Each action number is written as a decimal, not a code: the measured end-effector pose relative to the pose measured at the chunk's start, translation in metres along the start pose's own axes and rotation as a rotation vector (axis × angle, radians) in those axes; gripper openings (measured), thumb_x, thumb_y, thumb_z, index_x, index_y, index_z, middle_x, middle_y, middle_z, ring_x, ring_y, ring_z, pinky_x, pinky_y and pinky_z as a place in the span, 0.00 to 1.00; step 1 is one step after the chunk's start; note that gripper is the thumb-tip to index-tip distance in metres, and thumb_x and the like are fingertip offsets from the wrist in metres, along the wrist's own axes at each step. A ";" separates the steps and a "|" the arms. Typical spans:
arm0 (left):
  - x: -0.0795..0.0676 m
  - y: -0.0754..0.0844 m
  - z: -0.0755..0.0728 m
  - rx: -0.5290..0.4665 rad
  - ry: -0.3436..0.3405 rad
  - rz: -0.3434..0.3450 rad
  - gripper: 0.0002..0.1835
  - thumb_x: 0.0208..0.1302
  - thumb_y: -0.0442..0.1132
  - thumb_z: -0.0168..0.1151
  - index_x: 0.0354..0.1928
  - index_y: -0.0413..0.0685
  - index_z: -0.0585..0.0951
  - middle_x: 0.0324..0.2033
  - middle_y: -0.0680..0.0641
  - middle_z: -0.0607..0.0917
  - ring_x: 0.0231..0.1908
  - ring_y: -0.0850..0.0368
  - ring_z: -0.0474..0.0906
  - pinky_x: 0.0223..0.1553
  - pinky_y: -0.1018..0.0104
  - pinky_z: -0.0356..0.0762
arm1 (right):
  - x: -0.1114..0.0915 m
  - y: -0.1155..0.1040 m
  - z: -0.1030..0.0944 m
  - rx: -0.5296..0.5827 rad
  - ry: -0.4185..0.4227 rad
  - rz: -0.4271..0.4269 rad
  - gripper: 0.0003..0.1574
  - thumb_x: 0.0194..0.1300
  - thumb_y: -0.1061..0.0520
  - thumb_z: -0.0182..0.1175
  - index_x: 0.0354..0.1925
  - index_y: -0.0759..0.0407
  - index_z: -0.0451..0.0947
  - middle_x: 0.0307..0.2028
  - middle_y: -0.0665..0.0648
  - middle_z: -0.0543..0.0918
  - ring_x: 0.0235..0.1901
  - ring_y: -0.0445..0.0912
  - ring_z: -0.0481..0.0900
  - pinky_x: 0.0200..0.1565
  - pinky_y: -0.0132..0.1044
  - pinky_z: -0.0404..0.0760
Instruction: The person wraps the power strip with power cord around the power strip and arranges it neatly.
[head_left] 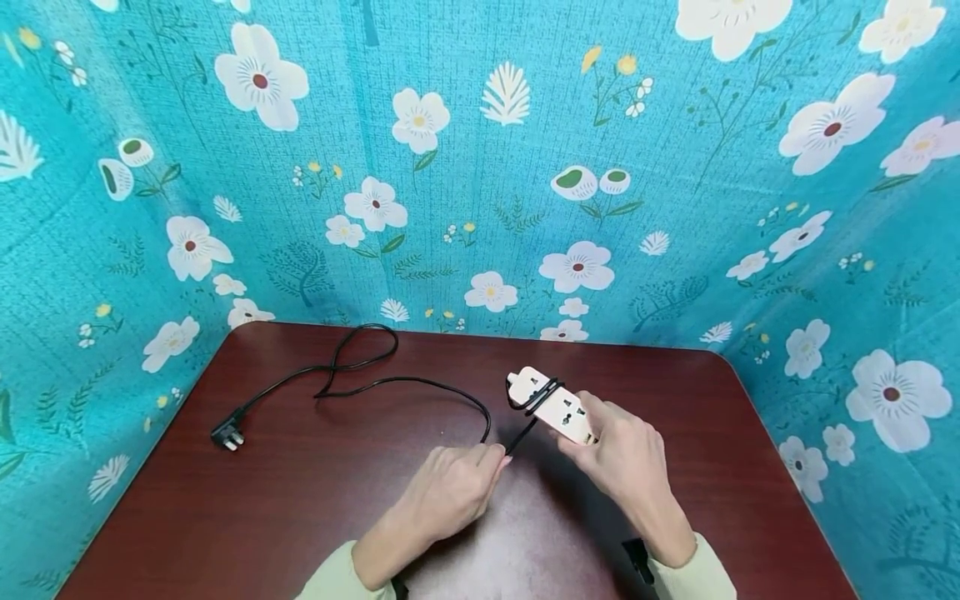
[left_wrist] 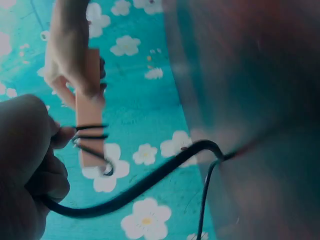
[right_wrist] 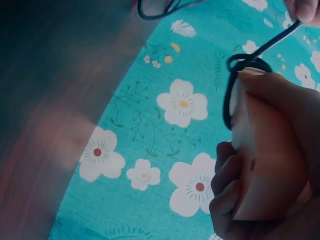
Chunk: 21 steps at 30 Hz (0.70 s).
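A white power strip [head_left: 556, 406] is tilted above the table, its socket face visible in the head view. My right hand [head_left: 627, 450] grips its near end, with the fingers curled round the body in the right wrist view. Black cord [head_left: 542, 397] is wrapped round the strip's far end. My left hand [head_left: 459, 490] holds the cord a short way from the strip, and the stretch between runs straight. Past the left hand the cord [head_left: 420, 381] curves over the table to a loop. It ends at a black plug [head_left: 227, 432] with metal pins, lying at the left.
The dark red-brown table [head_left: 360, 475] has rounded back corners. Blue flowered cloth [head_left: 465, 208] hangs behind it and down both sides. The loose cord loop [head_left: 363, 327] lies near the table's back edge.
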<state>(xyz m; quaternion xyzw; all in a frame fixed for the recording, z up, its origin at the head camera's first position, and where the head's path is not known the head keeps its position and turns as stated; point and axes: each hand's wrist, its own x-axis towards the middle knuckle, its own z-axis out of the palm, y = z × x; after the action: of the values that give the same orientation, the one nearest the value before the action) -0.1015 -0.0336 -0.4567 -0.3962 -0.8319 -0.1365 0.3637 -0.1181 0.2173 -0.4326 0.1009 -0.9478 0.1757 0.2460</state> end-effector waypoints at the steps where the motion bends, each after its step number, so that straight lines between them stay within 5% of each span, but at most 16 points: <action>1: 0.000 -0.003 -0.002 0.029 -0.012 0.037 0.21 0.86 0.42 0.40 0.32 0.48 0.77 0.17 0.57 0.73 0.13 0.64 0.69 0.12 0.70 0.63 | -0.001 -0.002 -0.001 -0.010 -0.025 0.012 0.37 0.40 0.46 0.86 0.51 0.51 0.84 0.21 0.48 0.75 0.19 0.41 0.67 0.19 0.38 0.64; 4: 0.001 -0.010 -0.005 0.132 -0.011 0.127 0.24 0.87 0.43 0.36 0.32 0.48 0.78 0.18 0.56 0.75 0.14 0.63 0.71 0.13 0.71 0.65 | -0.002 -0.007 -0.002 -0.037 -0.098 0.039 0.37 0.42 0.46 0.85 0.52 0.50 0.84 0.21 0.48 0.76 0.19 0.42 0.68 0.19 0.39 0.64; 9: 0.001 -0.019 -0.007 0.263 0.014 0.227 0.19 0.85 0.42 0.44 0.35 0.48 0.80 0.21 0.55 0.77 0.18 0.61 0.72 0.14 0.70 0.67 | -0.001 -0.013 -0.006 -0.067 -0.186 0.051 0.37 0.43 0.46 0.84 0.52 0.49 0.84 0.22 0.48 0.75 0.19 0.43 0.67 0.18 0.39 0.63; 21: 0.004 -0.040 -0.017 0.343 -0.032 0.466 0.12 0.80 0.37 0.45 0.40 0.49 0.78 0.26 0.57 0.75 0.25 0.62 0.68 0.22 0.73 0.63 | -0.005 -0.029 -0.023 -0.157 -0.397 0.068 0.32 0.44 0.44 0.83 0.48 0.47 0.83 0.25 0.48 0.82 0.19 0.47 0.73 0.19 0.42 0.67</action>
<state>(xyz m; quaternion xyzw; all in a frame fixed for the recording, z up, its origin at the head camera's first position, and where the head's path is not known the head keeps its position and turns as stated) -0.1245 -0.0659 -0.4392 -0.5117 -0.7350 0.0995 0.4337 -0.0958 0.2003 -0.4088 0.0823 -0.9913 0.0861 0.0554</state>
